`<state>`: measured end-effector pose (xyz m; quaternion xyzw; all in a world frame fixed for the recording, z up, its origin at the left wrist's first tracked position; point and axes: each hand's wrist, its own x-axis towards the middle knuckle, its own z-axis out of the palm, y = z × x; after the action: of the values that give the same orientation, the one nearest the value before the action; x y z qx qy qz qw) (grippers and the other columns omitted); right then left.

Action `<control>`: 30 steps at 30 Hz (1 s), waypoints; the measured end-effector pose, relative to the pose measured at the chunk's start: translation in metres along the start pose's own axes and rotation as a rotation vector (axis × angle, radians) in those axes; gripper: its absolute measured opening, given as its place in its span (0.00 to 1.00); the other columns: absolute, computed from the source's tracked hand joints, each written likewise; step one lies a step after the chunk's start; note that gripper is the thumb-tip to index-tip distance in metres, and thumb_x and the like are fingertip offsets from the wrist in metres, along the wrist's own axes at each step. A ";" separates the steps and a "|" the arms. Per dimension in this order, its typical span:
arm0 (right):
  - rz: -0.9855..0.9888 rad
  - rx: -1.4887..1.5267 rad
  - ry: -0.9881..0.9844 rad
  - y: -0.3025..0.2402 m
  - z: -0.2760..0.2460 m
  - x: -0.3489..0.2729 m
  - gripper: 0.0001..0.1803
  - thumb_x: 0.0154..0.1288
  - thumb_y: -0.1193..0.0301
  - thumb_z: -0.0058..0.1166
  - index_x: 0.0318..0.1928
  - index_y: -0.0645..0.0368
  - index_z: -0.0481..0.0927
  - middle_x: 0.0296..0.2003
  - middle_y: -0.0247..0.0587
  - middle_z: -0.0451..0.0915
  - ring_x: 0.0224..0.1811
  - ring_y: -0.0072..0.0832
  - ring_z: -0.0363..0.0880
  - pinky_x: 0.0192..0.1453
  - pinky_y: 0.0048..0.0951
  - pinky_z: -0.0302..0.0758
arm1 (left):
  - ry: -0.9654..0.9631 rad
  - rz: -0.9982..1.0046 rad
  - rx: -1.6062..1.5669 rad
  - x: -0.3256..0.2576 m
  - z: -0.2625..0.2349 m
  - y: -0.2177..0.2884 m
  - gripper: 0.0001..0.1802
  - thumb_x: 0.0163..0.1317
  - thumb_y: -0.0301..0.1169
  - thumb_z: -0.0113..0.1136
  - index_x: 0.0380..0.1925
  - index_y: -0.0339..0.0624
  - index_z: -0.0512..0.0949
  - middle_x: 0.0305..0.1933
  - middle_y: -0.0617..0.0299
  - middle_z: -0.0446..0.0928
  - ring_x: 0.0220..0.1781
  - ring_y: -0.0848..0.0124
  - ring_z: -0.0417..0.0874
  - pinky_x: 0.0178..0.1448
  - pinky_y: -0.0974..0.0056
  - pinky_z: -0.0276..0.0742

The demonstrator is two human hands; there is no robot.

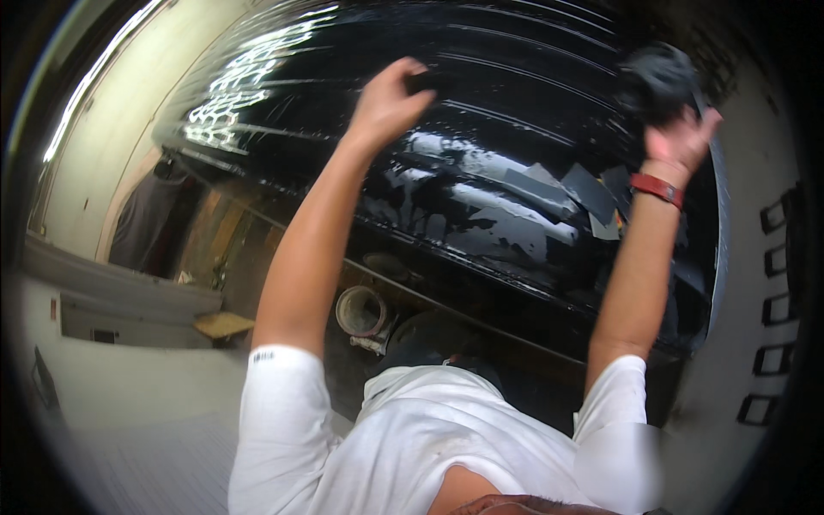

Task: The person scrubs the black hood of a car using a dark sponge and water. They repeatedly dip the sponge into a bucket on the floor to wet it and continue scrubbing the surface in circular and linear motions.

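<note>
A large glossy black panel point(515, 94), wet and streaked with reflections, spreads out in front of me. My left hand point(390, 105) is over its middle, fingers curled beside a small dark patch; whatever they hold does not stand out against the black. Over the panel's far right part, my right hand point(682, 142), with a red wristband, grips a dark grey rounded bundle point(659, 81). Motion blurs the bundle, so its kind is unclear. Several grey sheets point(590, 190), some like sandpaper, lie loosely on the panel just left of my right wrist.
Below the panel's near edge stands a round pale bucket point(360, 311) on the floor. A piece of yellowish board point(223, 325) lies at the left. Several dark rectangular frames point(777, 309) line the far right, and a pale wall point(103, 137) rises on the left.
</note>
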<state>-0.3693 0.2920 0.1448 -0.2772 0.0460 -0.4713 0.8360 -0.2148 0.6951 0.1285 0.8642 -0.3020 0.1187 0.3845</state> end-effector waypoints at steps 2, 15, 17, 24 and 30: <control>-0.188 -0.225 0.169 -0.046 -0.025 0.002 0.53 0.72 0.24 0.44 0.76 0.57 0.72 0.73 0.48 0.78 0.76 0.52 0.74 0.83 0.64 0.59 | -0.050 0.105 0.101 0.049 0.032 0.015 0.24 0.58 0.36 0.72 0.55 0.42 0.83 0.43 0.52 0.88 0.44 0.59 0.90 0.53 0.56 0.83; -0.116 -1.570 -0.215 -0.069 -0.087 0.050 0.43 0.69 0.44 0.71 0.69 0.66 0.79 0.58 0.52 0.88 0.63 0.36 0.85 0.72 0.36 0.76 | -0.447 -0.019 -0.412 0.102 0.179 0.084 0.16 0.62 0.29 0.77 0.49 0.39 0.85 0.44 0.59 0.89 0.46 0.72 0.88 0.54 0.63 0.82; -0.005 -1.369 -0.352 -0.038 -0.054 -0.001 0.36 0.67 0.52 0.76 0.66 0.61 0.81 0.56 0.49 0.87 0.59 0.31 0.86 0.69 0.37 0.78 | -0.506 -0.081 -0.594 0.084 0.170 0.103 0.17 0.62 0.29 0.77 0.49 0.40 0.83 0.42 0.62 0.87 0.44 0.72 0.86 0.54 0.64 0.80; -0.015 -1.283 -0.501 0.045 -0.026 -0.061 0.16 0.65 0.64 0.75 0.41 0.61 0.82 0.38 0.36 0.87 0.44 0.29 0.87 0.53 0.32 0.79 | -0.180 0.297 -0.324 0.003 0.088 0.062 0.34 0.59 0.40 0.81 0.63 0.39 0.79 0.62 0.51 0.80 0.61 0.63 0.82 0.59 0.60 0.80; -0.383 -1.665 -0.391 0.036 -0.051 -0.058 0.14 0.66 0.66 0.71 0.42 0.63 0.83 0.40 0.48 0.89 0.48 0.42 0.89 0.56 0.38 0.80 | -1.475 0.459 -1.024 -0.114 -0.066 0.041 0.27 0.61 0.38 0.83 0.58 0.40 0.88 0.50 0.57 0.84 0.50 0.59 0.85 0.54 0.59 0.82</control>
<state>-0.3914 0.3325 0.0727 -0.8762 0.1836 -0.3610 0.2612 -0.3280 0.7714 0.1482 0.3646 -0.6497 -0.5361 0.3969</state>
